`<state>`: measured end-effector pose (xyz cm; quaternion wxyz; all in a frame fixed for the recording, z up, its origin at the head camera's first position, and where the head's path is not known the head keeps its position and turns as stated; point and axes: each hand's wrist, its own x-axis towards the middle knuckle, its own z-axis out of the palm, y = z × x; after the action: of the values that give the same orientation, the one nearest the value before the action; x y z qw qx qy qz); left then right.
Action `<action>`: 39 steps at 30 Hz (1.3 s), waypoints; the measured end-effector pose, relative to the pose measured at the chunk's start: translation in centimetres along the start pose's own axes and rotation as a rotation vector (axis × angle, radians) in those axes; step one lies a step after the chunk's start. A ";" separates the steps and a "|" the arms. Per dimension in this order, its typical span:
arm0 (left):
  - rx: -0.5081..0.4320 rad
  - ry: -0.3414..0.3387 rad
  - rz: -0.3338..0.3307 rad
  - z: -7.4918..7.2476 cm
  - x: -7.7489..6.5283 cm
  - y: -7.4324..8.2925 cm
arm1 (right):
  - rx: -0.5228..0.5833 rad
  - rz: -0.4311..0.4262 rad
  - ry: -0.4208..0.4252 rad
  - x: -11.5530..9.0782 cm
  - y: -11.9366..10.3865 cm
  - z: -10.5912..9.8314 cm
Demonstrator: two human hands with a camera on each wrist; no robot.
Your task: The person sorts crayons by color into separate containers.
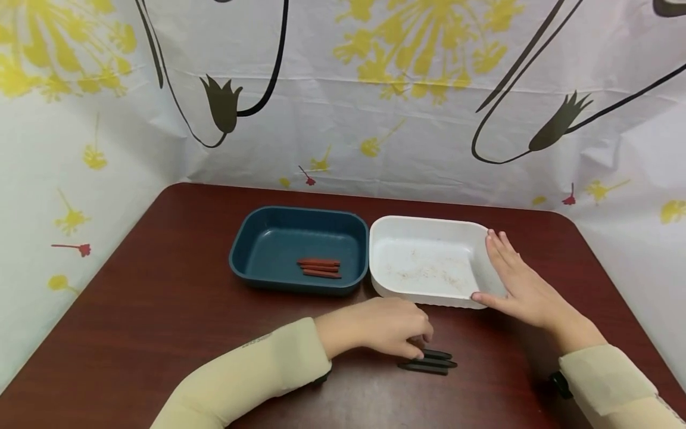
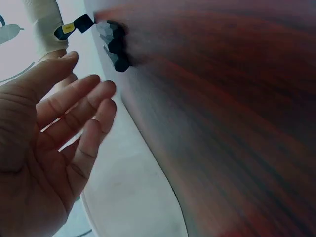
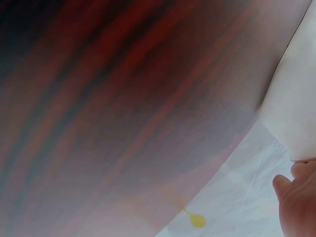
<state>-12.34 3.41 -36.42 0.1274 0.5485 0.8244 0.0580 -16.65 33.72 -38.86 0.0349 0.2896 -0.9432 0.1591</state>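
Three black crayon-like sticks [image 1: 429, 368] with faceted sides lie side by side on the table. My left hand [image 1: 383, 325] hovers at their left end, fingers loosely bent. In the left wrist view the left hand [image 2: 64, 128] holds nothing, and the black sticks [image 2: 117, 44] lie beyond its fingertips. At the right end of a white tray [image 1: 429, 298], my right hand [image 1: 522, 289] rests with straight fingers along the wall and thumb at the front rim. The right wrist view catches only part of this hand [image 3: 301, 202] beside the tray [image 3: 291, 98].
A dark teal tray [image 1: 284, 283] stands left of the white one, nearly touching it. Several reddish-brown sticks [image 1: 320, 268] lie inside it. Pale crumbs dot the white tray's floor. The dark red-brown table [image 1: 161, 322] meets patterned white sheeting [image 1: 321, 119] at the back and sides.
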 end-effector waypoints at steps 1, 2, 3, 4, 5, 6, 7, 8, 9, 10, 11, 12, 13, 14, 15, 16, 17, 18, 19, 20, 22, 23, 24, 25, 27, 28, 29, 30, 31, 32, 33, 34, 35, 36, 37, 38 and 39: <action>-0.005 -0.011 -0.004 0.1 0.3 0.0 | 0.000 -0.002 0.002 0.0 0.0 0.0; -0.008 -0.017 -0.007 0.2 0.5 0.1 | 0.000 -0.002 0.002 0.0 0.0 0.0; -0.007 -0.022 -0.011 0.3 0.8 0.1 | 0.000 -0.003 0.003 0.0 0.0 0.0; -0.009 -0.027 -0.016 0.4 1.0 0.1 | 0.000 -0.004 0.004 0.0 0.0 0.0; -0.011 -0.032 -0.019 0.5 1.2 0.2 | 0.001 -0.004 0.004 0.1 0.0 0.0; -0.013 -0.037 -0.024 0.6 1.4 0.2 | 0.001 -0.004 0.006 0.1 -0.1 -0.1; -0.013 -0.044 -0.027 0.6 1.6 0.2 | 0.000 -0.004 0.007 0.1 -0.1 -0.1; -0.013 -0.053 -0.034 0.7 1.7 0.2 | 0.001 -0.005 0.009 0.1 -0.1 -0.1; -0.014 -0.063 -0.041 0.7 1.9 0.2 | 0.001 -0.007 0.011 0.1 -0.1 -0.1; -0.018 -0.073 -0.050 0.7 2.0 0.2 | 0.004 -0.008 0.012 0.2 -0.1 -0.1; -0.024 -0.079 -0.054 0.7 2.2 0.2 | 0.004 -0.009 0.012 0.2 -0.1 -0.1; -0.032 -0.088 -0.060 0.7 2.3 0.3 | 0.004 -0.012 0.015 0.2 -0.1 -0.1; -0.042 -0.097 -0.065 0.7 2.4 0.3 | 0.004 -0.015 0.016 0.2 -0.1 -0.1; -0.053 -0.104 -0.071 0.7 2.4 0.3 | 0.003 -0.017 0.019 0.2 -0.1 -0.1; -0.069 -0.111 -0.076 0.7 2.5 0.3 | 0.000 -0.021 0.023 0.2 0.0 -0.1; -0.083 -0.117 -0.077 0.7 2.5 0.3 | -0.004 -0.024 0.026 0.2 0.0 0.0; -0.095 -0.121 -0.077 0.7 2.5 0.3 | -0.010 -0.028 0.030 0.2 0.0 0.0; -0.111 -0.128 -0.080 0.7 2.5 0.3 | -0.015 -0.032 0.035 0.2 0.0 0.0; -0.122 -0.132 -0.077 0.6 2.4 0.3 | -0.017 -0.035 0.038 0.1 0.0 0.0; -0.133 -0.137 -0.076 0.6 2.4 0.2 | -0.019 -0.038 0.041 0.1 0.0 0.0; -0.158 -0.144 -0.071 0.5 2.3 0.1 | -0.020 -0.042 0.042 0.1 0.0 0.0; -0.170 -0.146 -0.069 0.5 2.3 0.0 | -0.019 -0.044 0.043 0.1 0.0 -0.1; -0.179 -0.147 -0.066 0.5 2.3 -0.1 | -0.017 -0.043 0.043 0.1 0.0 -0.1; -0.187 -0.147 -0.065 0.5 2.3 -0.1 | -0.014 -0.043 0.042 0.1 0.0 -0.1; -0.198 -0.151 -0.071 0.5 2.3 -0.2 | -0.014 -0.044 0.041 0.1 0.0 0.0; -0.199 -0.149 -0.072 0.5 2.3 -0.3 | -0.013 -0.043 0.041 0.1 0.0 0.0; -0.197 -0.148 -0.072 0.5 2.3 -0.3 | -0.013 -0.043 0.041 0.1 0.0 0.0; -0.197 -0.145 -0.071 0.5 2.3 -0.3 | -0.012 -0.042 0.040 0.1 0.0 0.0; -0.199 -0.143 -0.071 0.5 2.3 -0.4 | -0.012 -0.042 0.040 0.1 0.0 0.1; -0.201 -0.142 -0.068 0.5 2.3 -0.4 | -0.012 -0.041 0.040 0.0 0.0 0.1; -0.206 -0.138 -0.063 0.4 2.2 -0.4 | -0.012 -0.041 0.041 0.0 0.0 0.1; -0.209 -0.134 -0.059 0.4 2.2 -0.4 | -0.013 -0.040 0.042 0.0 0.0 0.1; -0.215 -0.131 -0.056 0.3 2.1 -0.5 | -0.014 -0.040 0.042 0.0 0.0 0.2; -0.225 -0.128 -0.055 0.2 2.0 -0.5 | -0.014 -0.039 0.044 0.0 0.0 0.2; -0.232 -0.123 -0.053 0.0 2.0 -0.6 | -0.014 -0.038 0.045 0.0 0.1 0.2; -0.242 -0.117 -0.050 -0.1 1.9 -0.6 | -0.015 -0.038 0.046 -0.1 0.1 0.2; -0.252 -0.110 -0.049 -0.2 1.8 -0.7 | -0.014 -0.037 0.047 -0.1 0.0 0.2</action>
<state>-13.65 4.83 -36.64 0.2416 0.5101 0.8155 0.1280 -16.60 33.75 -39.04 0.0620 0.3028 -0.9377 0.1585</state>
